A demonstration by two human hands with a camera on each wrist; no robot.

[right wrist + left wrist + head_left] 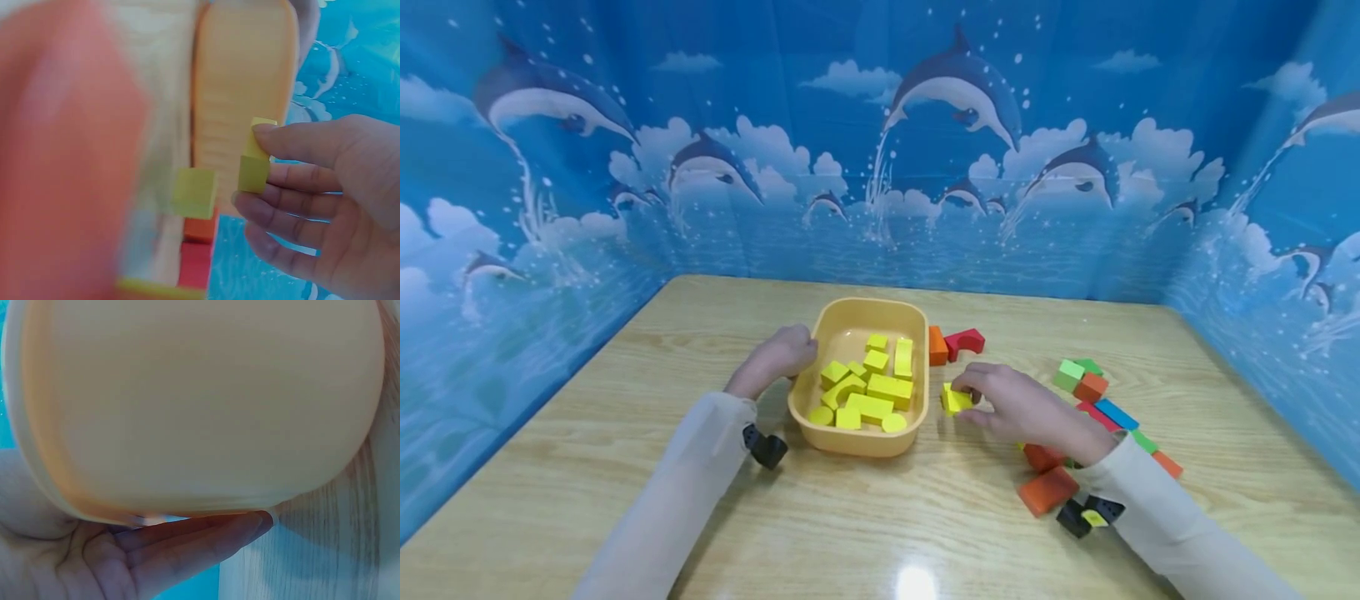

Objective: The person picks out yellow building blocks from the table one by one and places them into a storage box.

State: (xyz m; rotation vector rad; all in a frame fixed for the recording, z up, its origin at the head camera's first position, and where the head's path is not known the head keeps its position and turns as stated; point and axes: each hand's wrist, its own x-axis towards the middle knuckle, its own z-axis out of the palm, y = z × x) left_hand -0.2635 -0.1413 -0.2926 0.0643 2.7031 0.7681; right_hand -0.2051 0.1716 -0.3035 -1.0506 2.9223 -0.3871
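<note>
A yellow-orange plastic basin (859, 315) stands on the table with several yellow blocks (891, 389) inside. My left hand (784, 350) grips its left rim; in the left wrist view the fingers (200, 547) lie along the outside of the wall. Just right of the basin, my right hand (1011, 398) pinches a small yellow block (254, 172) between thumb and fingertips. Close by that block, a yellow cube (194, 192) shows in the right wrist view, apart from the fingers.
Beyond the basin's right side lie an orange block (937, 346) and a red arch block (964, 342). Right of and under the right forearm are several green, red and blue blocks (1117, 414). A larger orange block (1048, 491) lies nearer. Dolphin-print curtains (820, 250) surround the table.
</note>
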